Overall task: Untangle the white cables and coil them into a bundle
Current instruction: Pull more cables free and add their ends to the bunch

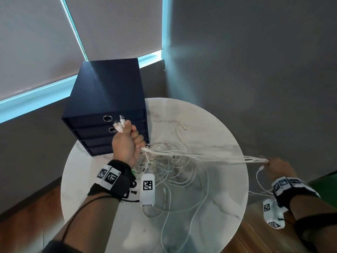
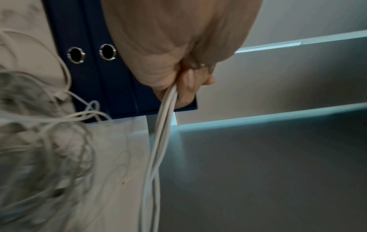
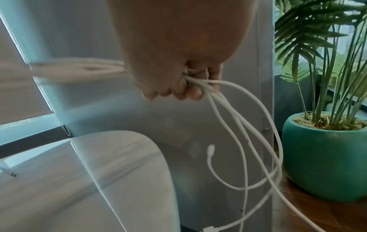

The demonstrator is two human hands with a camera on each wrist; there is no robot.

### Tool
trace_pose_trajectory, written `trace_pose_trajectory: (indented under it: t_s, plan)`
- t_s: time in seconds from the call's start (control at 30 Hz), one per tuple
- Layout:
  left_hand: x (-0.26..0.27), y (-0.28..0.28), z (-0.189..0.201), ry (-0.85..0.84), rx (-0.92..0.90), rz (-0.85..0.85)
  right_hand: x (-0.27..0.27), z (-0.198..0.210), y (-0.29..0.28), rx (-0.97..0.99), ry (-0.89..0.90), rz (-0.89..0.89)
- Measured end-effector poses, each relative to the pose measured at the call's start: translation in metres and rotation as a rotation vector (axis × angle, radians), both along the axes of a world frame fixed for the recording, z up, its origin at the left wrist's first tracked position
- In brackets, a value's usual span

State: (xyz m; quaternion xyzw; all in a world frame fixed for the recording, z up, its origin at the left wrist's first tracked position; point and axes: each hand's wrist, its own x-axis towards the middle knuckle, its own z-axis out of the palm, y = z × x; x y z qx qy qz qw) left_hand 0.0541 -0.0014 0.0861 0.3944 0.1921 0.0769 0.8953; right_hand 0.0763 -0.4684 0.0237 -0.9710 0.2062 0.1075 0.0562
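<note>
Several white cables (image 1: 197, 155) stretch taut between my two hands above the round table. My left hand (image 1: 127, 141) grips one end in a fist, with white plugs (image 1: 119, 123) sticking out above the thumb; the strands (image 2: 160, 141) run out below its fingers. My right hand (image 1: 277, 166) holds the other end beyond the table's right edge, fingers curled round the cables (image 3: 228, 109), which hang down in loops with a plug (image 3: 211, 149) dangling. A loose tangle of white cable (image 1: 169, 172) lies on the table under the stretched strands.
The round white marble table (image 1: 209, 125) carries a dark blue drawer box (image 1: 107, 99) at its back left, just behind my left hand. A teal pot with a palm plant (image 3: 321, 157) stands on the wooden floor to the right. Grey walls and window blinds lie behind.
</note>
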Motion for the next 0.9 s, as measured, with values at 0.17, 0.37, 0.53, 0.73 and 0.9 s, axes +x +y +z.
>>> trace_pose_trajectory:
  t_s: [0.17,0.37,0.53,0.73,0.9]
  plan:
    - [-0.015,-0.019,-0.029,0.093,0.050,-0.021,-0.001,-0.055,0.001,0.023,0.417,0.210]
    - [-0.021,-0.043,-0.050,0.137,0.092,0.008,-0.003,-0.013,0.106,0.067,0.291,0.534]
    - [-0.018,-0.057,-0.052,0.124,0.110,0.042,-0.017,0.028,0.224,0.575,0.216,0.816]
    - [-0.018,-0.050,-0.038,0.089,0.118,0.021,-0.044,0.021,0.291,0.595,0.085,0.915]
    - [-0.027,-0.033,-0.041,0.050,0.201,0.047,-0.040,0.017,0.286,0.556,0.097,0.995]
